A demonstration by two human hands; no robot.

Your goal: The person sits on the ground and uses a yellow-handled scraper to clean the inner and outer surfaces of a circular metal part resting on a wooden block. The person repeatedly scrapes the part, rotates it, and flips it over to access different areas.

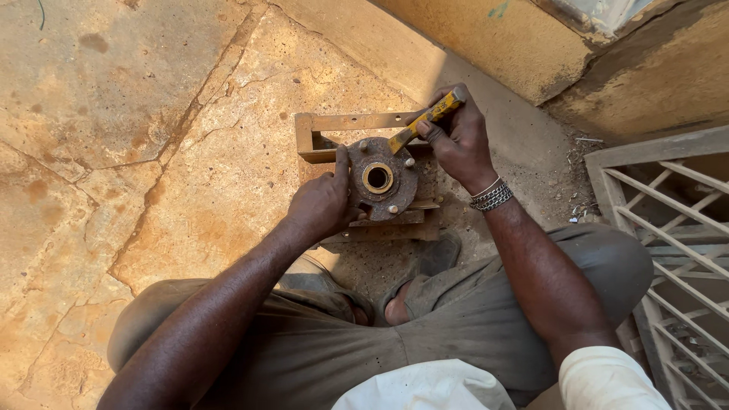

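A rusty round wheel hub (383,181) with several studs and a brass-coloured ring at its centre rests on a square metal frame (328,133) on the ground. My left hand (323,203) grips the hub's left rim. My right hand (456,138) is wrapped around a yellow chisel (425,119), whose tip touches the hub's upper right face. A metal bracelet circles my right wrist.
I am squatting, knees apart, sandalled feet (425,266) just below the frame. Cracked stone paving (137,152) spreads to the left. A metal grille (668,235) stands at the right and a plastered wall base (524,45) runs along the top.
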